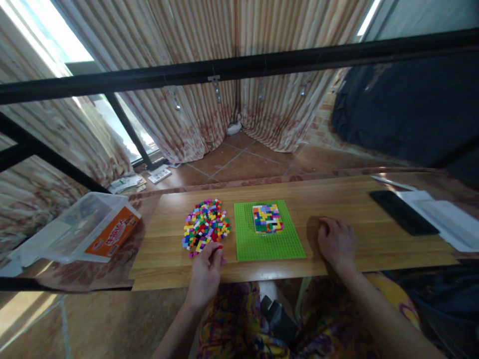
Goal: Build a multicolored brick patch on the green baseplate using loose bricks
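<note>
A small red plastic brick is clamped in my left grip, beside a multicoloured plastic brick heap. Right of the square green studded baseplate, my right grip curls over the brown wooden worktop; how closed, I can't tell.

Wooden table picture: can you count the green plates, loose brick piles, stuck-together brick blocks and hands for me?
Green plate: 1
Loose brick pile: 1
Brick block: 1
Left hand and right hand: 2
Total: 5
</note>
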Available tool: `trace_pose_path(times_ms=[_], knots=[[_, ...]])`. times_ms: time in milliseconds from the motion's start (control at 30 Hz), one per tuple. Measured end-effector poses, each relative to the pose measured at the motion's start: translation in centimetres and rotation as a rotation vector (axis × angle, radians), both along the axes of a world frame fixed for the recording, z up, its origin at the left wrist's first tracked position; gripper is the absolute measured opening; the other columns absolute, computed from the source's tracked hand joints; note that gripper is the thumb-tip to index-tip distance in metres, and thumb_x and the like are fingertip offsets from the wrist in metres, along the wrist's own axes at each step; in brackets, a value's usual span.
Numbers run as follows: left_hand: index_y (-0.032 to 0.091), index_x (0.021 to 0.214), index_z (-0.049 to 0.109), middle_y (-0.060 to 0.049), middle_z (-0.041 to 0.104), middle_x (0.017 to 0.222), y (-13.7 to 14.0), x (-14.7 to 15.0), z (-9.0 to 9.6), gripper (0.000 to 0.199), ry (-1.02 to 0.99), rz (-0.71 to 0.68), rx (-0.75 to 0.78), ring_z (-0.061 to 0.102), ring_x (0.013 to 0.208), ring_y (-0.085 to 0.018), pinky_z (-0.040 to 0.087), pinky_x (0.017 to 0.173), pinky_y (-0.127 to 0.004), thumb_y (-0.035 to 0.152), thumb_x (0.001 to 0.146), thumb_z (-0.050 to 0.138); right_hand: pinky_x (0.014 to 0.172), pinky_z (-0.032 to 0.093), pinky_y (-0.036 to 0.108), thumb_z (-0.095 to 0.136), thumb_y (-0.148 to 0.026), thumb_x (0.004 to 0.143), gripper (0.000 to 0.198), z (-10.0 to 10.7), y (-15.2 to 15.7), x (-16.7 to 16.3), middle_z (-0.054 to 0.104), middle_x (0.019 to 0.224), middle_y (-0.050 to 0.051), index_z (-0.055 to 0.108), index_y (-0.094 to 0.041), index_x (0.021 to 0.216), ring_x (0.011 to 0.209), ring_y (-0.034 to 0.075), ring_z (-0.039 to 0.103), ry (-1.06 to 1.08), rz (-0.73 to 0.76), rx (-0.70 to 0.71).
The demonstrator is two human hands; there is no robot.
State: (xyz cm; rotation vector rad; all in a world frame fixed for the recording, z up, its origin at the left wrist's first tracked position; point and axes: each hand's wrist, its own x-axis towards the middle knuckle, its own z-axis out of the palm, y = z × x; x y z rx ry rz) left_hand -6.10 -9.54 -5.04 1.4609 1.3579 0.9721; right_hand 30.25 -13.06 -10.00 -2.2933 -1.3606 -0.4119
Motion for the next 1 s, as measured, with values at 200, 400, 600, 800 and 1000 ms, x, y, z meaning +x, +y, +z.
trace_pose_path(times_ms=[200, 400, 600, 800, 1000], knots=[[0.018, 0.090, 0.063, 0.001, 0.060, 0.066, 1.7, 0.4, -0.1, 0.022, 0.032, 0.060, 0.067, 0.059, 0.056, -0.014, 0.049, 0.055, -0.024, 0.036, 0.083, 0.053, 0.081, 0.040, 0.038, 0.045, -0.022, 0.085, 0.029, 0.2, 0.0, -0.2, 0.068, 0.103, 0.013, 0.069, -0.015, 0.100, 0.091, 0.025, 0.055, -0.003, 0.001, 0.005], [0.019, 0.098, 0.068, -0.006, 0.072, 0.086, 4.7, 0.0, 1.1, 0.025, 0.473, 0.068, 0.230, 0.067, 0.073, -0.019, 0.050, 0.068, -0.028, 0.028, 0.089, 0.047, 0.079, 0.040, 0.038, 0.046, -0.021, 0.084, 0.028, 0.0, 0.1, -0.1, 0.069, 0.102, 0.012, 0.069, -0.015, 0.101, 0.089, 0.025, 0.056, -0.004, -0.005, 0.017], [0.022, 0.112, 0.067, -0.009, 0.075, 0.086, 6.8, 0.1, 2.6, 0.030, 0.907, 0.105, 0.189, 0.069, 0.075, -0.025, 0.046, 0.067, -0.031, 0.031, 0.094, 0.044, 0.079, 0.040, 0.038, 0.047, -0.022, 0.085, 0.028, -0.2, 0.1, 0.0, 0.069, 0.103, 0.012, 0.068, -0.016, 0.102, 0.091, 0.025, 0.056, -0.001, -0.010, 0.021], [0.020, 0.107, 0.068, -0.008, 0.075, 0.090, 7.4, -0.3, 2.1, 0.027, 0.840, 0.081, 0.233, 0.069, 0.078, -0.022, 0.048, 0.070, -0.030, 0.026, 0.092, 0.047, 0.079, 0.040, 0.037, 0.047, -0.022, 0.085, 0.028, -0.2, 0.1, -0.1, 0.069, 0.103, 0.012, 0.069, -0.016, 0.101, 0.091, 0.025, 0.056, -0.007, -0.010, 0.028], [0.019, 0.092, 0.071, -0.006, 0.074, 0.090, 6.7, 0.2, 1.7, 0.022, 0.520, 0.061, 0.424, 0.067, 0.076, -0.019, 0.052, 0.071, -0.029, 0.026, 0.086, 0.051, 0.081, 0.040, 0.038, 0.047, -0.021, 0.084, 0.027, -0.1, 0.1, -0.2, 0.068, 0.104, 0.011, 0.068, -0.016, 0.101, 0.092, 0.024, 0.055, 0.003, -0.009, 0.036]])
